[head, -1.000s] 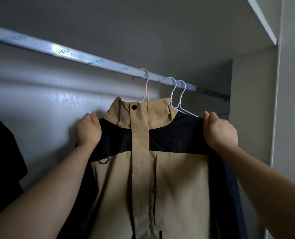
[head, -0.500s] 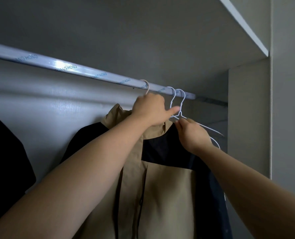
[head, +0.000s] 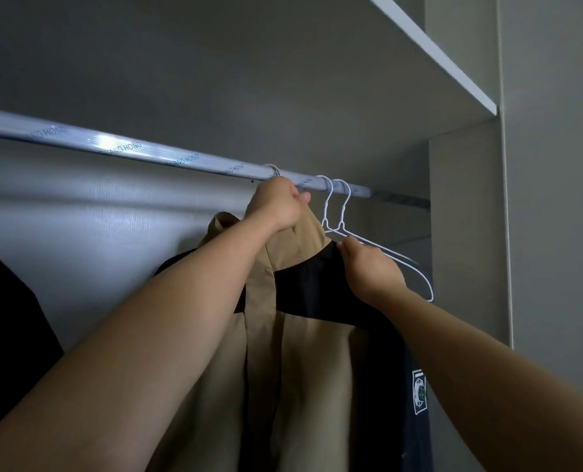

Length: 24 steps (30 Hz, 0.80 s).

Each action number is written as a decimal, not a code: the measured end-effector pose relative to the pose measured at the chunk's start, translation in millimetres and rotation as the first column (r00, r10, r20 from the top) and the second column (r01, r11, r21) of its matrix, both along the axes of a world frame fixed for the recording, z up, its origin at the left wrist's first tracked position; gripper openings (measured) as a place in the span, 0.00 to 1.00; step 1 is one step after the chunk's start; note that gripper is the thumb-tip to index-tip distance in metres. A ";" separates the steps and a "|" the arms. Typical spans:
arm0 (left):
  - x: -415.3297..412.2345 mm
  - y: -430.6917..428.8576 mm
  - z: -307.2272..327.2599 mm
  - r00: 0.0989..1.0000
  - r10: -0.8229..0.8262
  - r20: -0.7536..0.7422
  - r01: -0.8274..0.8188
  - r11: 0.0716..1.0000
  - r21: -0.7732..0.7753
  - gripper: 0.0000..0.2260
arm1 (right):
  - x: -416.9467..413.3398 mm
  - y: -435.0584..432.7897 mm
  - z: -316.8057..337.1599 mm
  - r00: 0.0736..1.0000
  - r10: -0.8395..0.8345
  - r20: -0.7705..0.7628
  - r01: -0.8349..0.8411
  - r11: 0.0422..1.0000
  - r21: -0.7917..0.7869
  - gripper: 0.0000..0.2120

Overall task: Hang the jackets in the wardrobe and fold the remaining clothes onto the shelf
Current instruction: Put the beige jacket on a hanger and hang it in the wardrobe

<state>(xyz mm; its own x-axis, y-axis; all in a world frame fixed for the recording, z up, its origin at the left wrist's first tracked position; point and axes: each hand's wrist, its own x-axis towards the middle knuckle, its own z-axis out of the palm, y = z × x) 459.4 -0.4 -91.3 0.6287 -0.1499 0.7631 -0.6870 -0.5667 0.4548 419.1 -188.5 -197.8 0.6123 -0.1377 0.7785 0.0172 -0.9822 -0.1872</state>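
Left hand [head: 276, 206] still gripping the jacket [head: 312, 369] collar under its hanger [head: 272, 169], right hand [head: 373, 269] now pinching the black shoulder lower down

Wardrobe rail [head: 147, 155], slanting from 9 o'clock down toward 3 o'clock, under a white shelf [head: 436, 63] at 1 o'clock.
Hooked over it near centre: a pale hanger [head: 272, 169] carrying a tan-and-black jacket [head: 303, 369]; just beside, toward 3 o'clock, two bare white wire hangers [head: 385, 248].

Bare forearms rise from the lower corners. The left grip [head: 276, 207] curls round the collar of the tan-and-black fabric jacket [head: 317, 369] at centre; the right grip [head: 373, 269], just lower right, pinches its black shoulder.
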 end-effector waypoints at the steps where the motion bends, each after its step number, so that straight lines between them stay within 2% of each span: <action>1: 1.0 2.1 -2.8 0.999 0.022 0.040 -0.024 0.999 0.030 0.13 | -1.5 -0.8 0.8 1.000 -0.013 0.009 0.013 1.000 -0.006 0.13; 4: 2.8 6.9 -10.1 0.972 0.107 0.210 -0.126 0.989 0.078 0.14 | -6.4 -3.5 -0.3 0.997 -0.054 0.058 0.057 0.997 -0.057 0.14; 6: 2.7 13.4 -13.1 0.930 0.138 0.340 -0.168 0.984 0.058 0.17 | -11.0 -4.0 -3.9 0.987 -0.091 0.133 0.106 0.988 -0.111 0.16; 8: 6.3 29.5 -20.0 0.875 0.171 0.452 -0.152 0.985 -0.078 0.19 | -17.2 -5.9 -9.4 0.964 -0.146 0.221 0.188 0.965 -0.182 0.19; 10: 19.7 55.7 -33.8 0.835 0.209 0.509 -0.045 0.948 -0.315 0.18 | -23.8 -10.0 -15.6 0.946 -0.173 0.275 0.241 0.941 -0.236 0.19; 12: 42.6 85.7 -54.4 0.873 0.269 0.408 -0.024 0.857 -0.515 0.19 | -29.4 -17.7 -22.9 0.941 -0.187 0.282 0.264 0.927 -0.265 0.19; 13: 55.3 99.7 -66.5 0.905 0.310 0.291 -0.102 0.823 -0.559 0.20 | -32.0 -22.7 -26.5 0.940 -0.204 0.273 0.276 0.925 -0.260 0.19; 15: 80.8 125.5 -95.2 0.919 0.393 -0.026 -0.358 0.806 -0.472 0.23 | -36.4 -33.6 -33.2 0.940 -0.254 0.229 0.303 0.928 -0.215 0.20; 17: 97.4 146.8 -125.3 0.859 0.447 -0.250 -0.509 0.803 -0.311 0.28 | -37.9 -45.1 -39.8 0.942 -0.289 0.170 0.317 0.934 -0.166 0.21; 20: 108.9 165.8 -153.9 0.848 0.420 -0.324 -0.502 0.832 -0.235 0.30 | -37.7 -54.3 -44.1 0.957 -0.276 0.092 0.286 0.951 -0.120 0.20; 24: 109.5 177.0 -166.1 0.901 0.385 -0.201 -0.422 0.884 -0.200 0.28 | -40.4 -57.4 -39.4 0.966 -0.255 0.042 0.257 0.964 -0.067 0.25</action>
<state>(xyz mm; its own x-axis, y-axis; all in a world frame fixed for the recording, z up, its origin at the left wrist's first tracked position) 568.9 176.6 -257.5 0.7066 0.3119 0.6352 -0.3337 -0.6447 0.6877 378.7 -245.9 -237.1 0.5378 -0.2302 0.8110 -0.2317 -0.9653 -0.1203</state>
